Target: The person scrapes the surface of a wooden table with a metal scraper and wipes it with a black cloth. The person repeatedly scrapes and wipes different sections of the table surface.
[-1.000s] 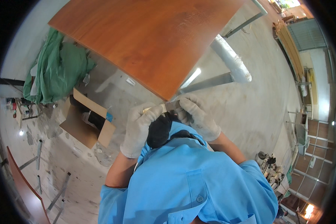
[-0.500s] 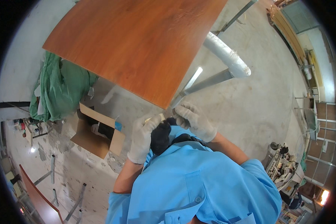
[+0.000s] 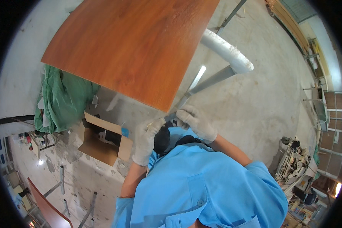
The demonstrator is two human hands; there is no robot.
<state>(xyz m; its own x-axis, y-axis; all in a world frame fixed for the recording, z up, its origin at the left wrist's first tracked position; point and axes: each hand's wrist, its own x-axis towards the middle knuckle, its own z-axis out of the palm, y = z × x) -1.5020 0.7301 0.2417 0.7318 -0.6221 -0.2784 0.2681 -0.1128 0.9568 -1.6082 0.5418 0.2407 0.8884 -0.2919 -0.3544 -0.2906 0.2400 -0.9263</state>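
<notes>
My left hand, in a whitish work glove, is closed around a small flat tool with a pale yellowish end and a grey, blade-like strip; its exact kind is unclear. At the strip's other end, the curled fingers of my gloved right hand pinch or press it. Both hands are close in front of my chest, just below the near corner of a reddish-brown wood-grain board. Neither hand touches the board. Something black, partly hidden, sits behind my left hand.
Under the board stand grey metal legs and a bar wrapped in silvery film. To the left are a green sack and an open cardboard box. Another brown board stands lower left. Cluttered materials lie at right.
The grey strip between my hands now shows more plainly. My hands stay close together, having shifted only slightly. The surroundings have shifted a little in the picture with my head's movement.
</notes>
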